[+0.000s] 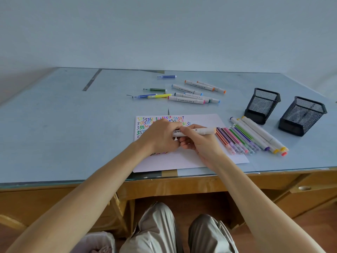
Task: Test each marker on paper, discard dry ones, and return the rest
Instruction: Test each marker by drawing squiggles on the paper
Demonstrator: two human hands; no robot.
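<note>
Near the middle of the frame both bare hands meet over a white sheet of paper that lies on a pale blue glass-topped desk. The left hand curls its fingers around one end of a thick white marker with grey print, and the right hand pinches the barrel just beside it, thumb on top, so the marker lies roughly level above the paper. The upper left part of the sheet is covered with rows of small multicoloured zigzag scribbles, partly hidden by the left hand. Just right of the paper, a row of slim coloured pens and thicker white markers lies side by side, slanting towards the lower right. Further right stand two black wire-mesh pen holders, upright and close together. Towards the upper centre of the frame, a loose scatter of white double-ended markers and a few slim pens, one of them yellow, lies well apart from the paper. At the bottom of the frame the person's grey trousers show under the wooden desk edge.
</note>
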